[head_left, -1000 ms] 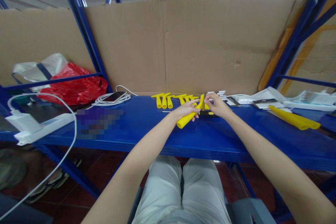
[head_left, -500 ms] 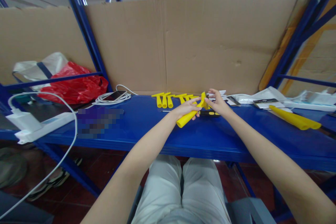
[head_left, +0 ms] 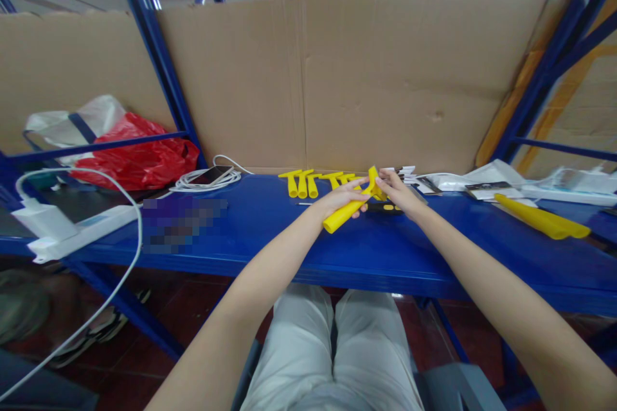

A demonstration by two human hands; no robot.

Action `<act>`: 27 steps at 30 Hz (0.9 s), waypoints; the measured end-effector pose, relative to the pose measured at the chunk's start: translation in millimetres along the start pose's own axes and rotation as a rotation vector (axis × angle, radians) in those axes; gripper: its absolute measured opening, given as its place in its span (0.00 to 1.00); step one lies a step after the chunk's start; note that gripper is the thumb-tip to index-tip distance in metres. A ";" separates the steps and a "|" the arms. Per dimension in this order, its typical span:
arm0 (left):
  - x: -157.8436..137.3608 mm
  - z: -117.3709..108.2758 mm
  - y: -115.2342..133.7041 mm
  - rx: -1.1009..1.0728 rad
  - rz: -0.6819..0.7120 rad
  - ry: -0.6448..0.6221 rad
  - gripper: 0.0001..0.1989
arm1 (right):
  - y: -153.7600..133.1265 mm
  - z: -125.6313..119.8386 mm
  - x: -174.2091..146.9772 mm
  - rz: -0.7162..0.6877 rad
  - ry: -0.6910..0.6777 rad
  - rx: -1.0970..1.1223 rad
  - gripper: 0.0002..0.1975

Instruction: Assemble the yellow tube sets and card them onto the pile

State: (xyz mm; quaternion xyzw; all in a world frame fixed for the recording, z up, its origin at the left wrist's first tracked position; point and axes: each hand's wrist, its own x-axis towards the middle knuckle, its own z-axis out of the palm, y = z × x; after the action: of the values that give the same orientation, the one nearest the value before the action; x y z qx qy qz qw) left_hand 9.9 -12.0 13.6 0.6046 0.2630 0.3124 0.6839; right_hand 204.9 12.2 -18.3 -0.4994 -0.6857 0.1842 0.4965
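Right hand (head_left: 399, 194): fingers have lowered since before, now at head of yellow tool (head_left: 340, 216); whether gripping, cannot tell.
Left hand (head_left: 341, 200): gripping this tool, stretched forward.

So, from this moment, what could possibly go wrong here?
The yellow piece in the left hand might slip, should its grip loosen. The right hand could bump the black-handled tool lying close by. The white cable, hanging past the front edge of the table, may get snagged and drag the power strip.
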 end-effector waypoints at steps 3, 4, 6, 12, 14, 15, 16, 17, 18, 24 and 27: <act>0.9 -0.8 -0.9 -0.038 0.003 -0.004 0.34 | 1.7 1.1 0.2 0.007 0.013 -0.019 0.34; 1.2 -0.9 -1.0 -0.051 0.005 -0.004 0.34 | 2.8 1.8 0.7 0.001 0.016 -0.025 0.33; 1.9 -0.9 -1.0 -0.072 0.004 0.000 0.34 | 5.2 3.3 2.3 -0.027 0.020 -0.041 0.33; 5.9 -4.1 0.3 -0.145 0.035 0.043 0.32 | 12.2 -6.6 8.6 -0.093 0.072 -0.247 0.31; 8.3 -6.9 0.3 -0.188 0.059 0.087 0.32 | 13.7 -18.5 8.3 -0.141 0.045 -0.419 0.30; 9.3 -8.2 0.3 -0.208 0.065 0.116 0.31 | 14.1 -25.3 7.5 -0.155 -0.003 -0.514 0.31; 10.2 -9.3 0.4 -0.225 0.069 0.144 0.31 | 14.5 -32.1 6.3 -0.149 -0.057 -0.594 0.32; 10.8 -10.1 0.6 -0.239 0.071 0.170 0.31 | 14.7 -38.4 4.9 -0.132 -0.118 -0.656 0.33; 11.2 -10.5 0.9 -0.249 0.073 0.193 0.31 | 14.8 -43.8 3.5 -0.105 -0.182 -0.699 0.33; 11.3 -11.5 1.4 -0.269 0.092 0.256 0.30 | 12.7 -53.1 -2.2 -0.032 -0.432 -0.732 0.24; 12.3 -13.3 0.4 -0.287 0.095 0.273 0.29 | 8.2 -52.2 -3.5 -0.011 -0.429 -0.705 0.21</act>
State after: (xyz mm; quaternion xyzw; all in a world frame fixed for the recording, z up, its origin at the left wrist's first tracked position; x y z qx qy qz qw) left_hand 8.3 6.0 12.5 0.4649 0.2772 0.4577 0.7054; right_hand 254.2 0.1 -3.3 -0.5853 -0.7975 0.0353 0.1420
